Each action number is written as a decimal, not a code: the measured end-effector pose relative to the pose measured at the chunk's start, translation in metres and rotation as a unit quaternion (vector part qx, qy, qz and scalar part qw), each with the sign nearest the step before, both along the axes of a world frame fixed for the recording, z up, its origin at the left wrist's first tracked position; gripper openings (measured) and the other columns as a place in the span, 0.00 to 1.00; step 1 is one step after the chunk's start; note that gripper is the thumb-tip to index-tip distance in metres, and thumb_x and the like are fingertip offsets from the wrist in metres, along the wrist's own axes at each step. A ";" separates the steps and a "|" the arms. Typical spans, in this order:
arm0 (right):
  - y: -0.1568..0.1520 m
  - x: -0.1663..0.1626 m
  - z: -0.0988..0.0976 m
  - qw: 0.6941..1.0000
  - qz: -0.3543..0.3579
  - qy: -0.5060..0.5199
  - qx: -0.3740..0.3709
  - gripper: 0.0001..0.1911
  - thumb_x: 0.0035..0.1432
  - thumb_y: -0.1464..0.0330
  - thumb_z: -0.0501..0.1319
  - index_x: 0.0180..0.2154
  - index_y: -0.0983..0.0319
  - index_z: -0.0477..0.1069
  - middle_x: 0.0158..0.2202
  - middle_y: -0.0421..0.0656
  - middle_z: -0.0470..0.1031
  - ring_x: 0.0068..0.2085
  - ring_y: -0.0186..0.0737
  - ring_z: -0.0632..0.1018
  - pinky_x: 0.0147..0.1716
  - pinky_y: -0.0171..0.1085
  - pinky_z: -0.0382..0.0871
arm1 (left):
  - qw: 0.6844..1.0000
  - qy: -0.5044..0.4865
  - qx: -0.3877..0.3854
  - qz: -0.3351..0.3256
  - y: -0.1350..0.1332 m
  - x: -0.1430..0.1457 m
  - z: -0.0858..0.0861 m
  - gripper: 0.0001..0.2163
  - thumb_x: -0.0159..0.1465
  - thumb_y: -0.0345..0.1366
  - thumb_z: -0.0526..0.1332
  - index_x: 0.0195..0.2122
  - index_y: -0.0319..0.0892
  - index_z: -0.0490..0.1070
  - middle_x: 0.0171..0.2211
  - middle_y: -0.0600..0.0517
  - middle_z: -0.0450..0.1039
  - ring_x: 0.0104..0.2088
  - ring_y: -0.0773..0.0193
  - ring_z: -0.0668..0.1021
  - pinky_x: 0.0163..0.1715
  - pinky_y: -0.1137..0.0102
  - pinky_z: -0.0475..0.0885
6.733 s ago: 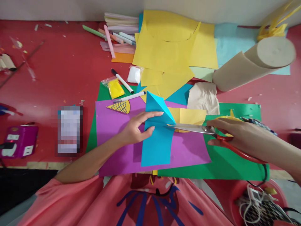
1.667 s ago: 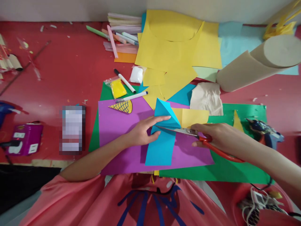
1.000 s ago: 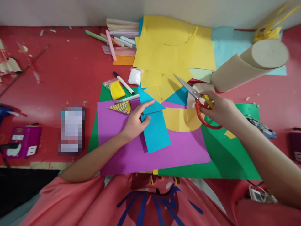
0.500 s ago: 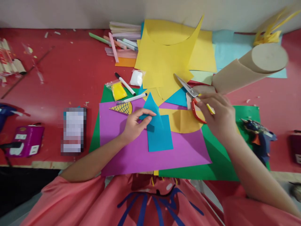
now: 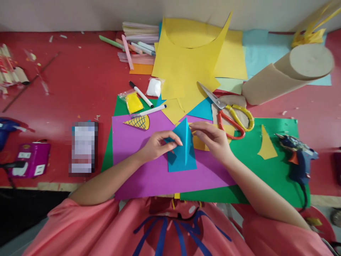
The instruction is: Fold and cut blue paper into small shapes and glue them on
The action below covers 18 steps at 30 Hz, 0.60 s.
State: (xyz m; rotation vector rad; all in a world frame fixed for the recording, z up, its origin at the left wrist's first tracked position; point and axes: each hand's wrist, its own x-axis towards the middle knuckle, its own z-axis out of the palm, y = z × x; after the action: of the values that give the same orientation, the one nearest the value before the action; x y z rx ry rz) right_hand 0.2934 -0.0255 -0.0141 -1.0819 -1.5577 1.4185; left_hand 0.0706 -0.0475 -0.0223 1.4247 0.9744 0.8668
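Blue paper (image 5: 183, 149) sits folded on the purple sheet (image 5: 149, 170), right in front of me. I see my left hand (image 5: 157, 144) pinching its left edge, fingers closed on it. My right hand (image 5: 211, 137) pinches the pointy top. Scissors (image 5: 229, 113) lie just behind, on the desk (image 5: 66, 89). A glue gun (image 5: 298, 158) rests far right.

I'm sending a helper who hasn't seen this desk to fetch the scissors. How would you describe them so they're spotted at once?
Start at the big beige roll lying at the right rear of the red table. Just left of its near end, the scissors lie on a crumpled beige paper, beside the yellow sheets. They alone have metal blades, with one red handle and one yellow.
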 end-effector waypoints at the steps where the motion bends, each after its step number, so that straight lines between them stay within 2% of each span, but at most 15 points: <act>1: -0.001 0.000 -0.001 1.000 0.012 0.012 -0.012 0.15 0.64 0.60 0.58 0.50 0.56 0.73 0.50 0.45 0.77 0.51 0.43 0.76 0.51 0.45 0.71 | 1.000 -0.008 -0.017 -0.007 0.000 0.001 0.000 0.06 0.62 0.38 0.63 0.33 0.43 0.77 0.31 0.51 0.79 0.28 0.67 0.79 0.24 0.74 0.75; 4: -0.004 0.000 -0.006 0.995 0.052 0.045 -0.068 0.23 0.64 0.54 0.56 0.56 0.56 0.68 0.55 0.47 0.74 0.56 0.47 0.74 0.54 0.48 0.69 | 0.998 -0.012 -0.055 -0.017 -0.001 0.003 0.000 0.09 0.62 0.43 0.64 0.34 0.42 0.77 0.31 0.50 0.77 0.24 0.69 0.77 0.18 0.76 0.73; 7: -0.006 0.000 -0.010 0.991 0.051 0.070 -0.105 0.25 0.57 0.54 0.63 0.53 0.57 0.69 0.53 0.48 0.75 0.54 0.49 0.75 0.50 0.46 0.72 | 0.998 -0.007 -0.058 -0.016 0.000 0.004 -0.004 0.09 0.62 0.43 0.64 0.35 0.42 0.77 0.32 0.51 0.77 0.26 0.69 0.78 0.21 0.77 0.74; 10: -0.005 0.001 -0.014 0.991 0.024 0.069 -0.112 0.24 0.53 0.56 0.67 0.50 0.56 0.69 0.52 0.47 0.75 0.50 0.46 0.77 0.44 0.42 0.75 | 1.000 0.015 -0.025 -0.007 0.001 0.002 -0.007 0.08 0.63 0.42 0.62 0.36 0.43 0.76 0.34 0.51 0.78 0.30 0.67 0.79 0.27 0.74 0.76; 14: -0.005 0.002 -0.015 0.994 0.004 0.040 -0.105 0.24 0.54 0.57 0.67 0.51 0.56 0.67 0.47 0.45 0.76 0.42 0.43 0.78 0.36 0.38 0.75 | 0.995 0.082 0.051 0.037 0.003 0.001 -0.009 0.07 0.64 0.39 0.62 0.39 0.45 0.76 0.37 0.52 0.78 0.36 0.66 0.79 0.36 0.72 0.74; 18: -0.005 0.002 -0.013 0.992 0.012 0.062 -0.112 0.25 0.55 0.59 0.67 0.52 0.56 0.65 0.39 0.41 0.75 0.34 0.37 0.77 0.30 0.34 0.74 | 0.989 0.093 0.074 0.083 0.003 0.001 -0.010 0.10 0.64 0.38 0.62 0.46 0.45 0.72 0.42 0.50 0.77 0.39 0.66 0.79 0.37 0.73 0.74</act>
State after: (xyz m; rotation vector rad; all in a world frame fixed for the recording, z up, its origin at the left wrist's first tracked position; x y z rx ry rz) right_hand 0.2956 -0.0307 -0.0272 -1.0839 -1.3521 1.6746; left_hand 0.0719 -0.0449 -0.0327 1.5898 1.2034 0.9556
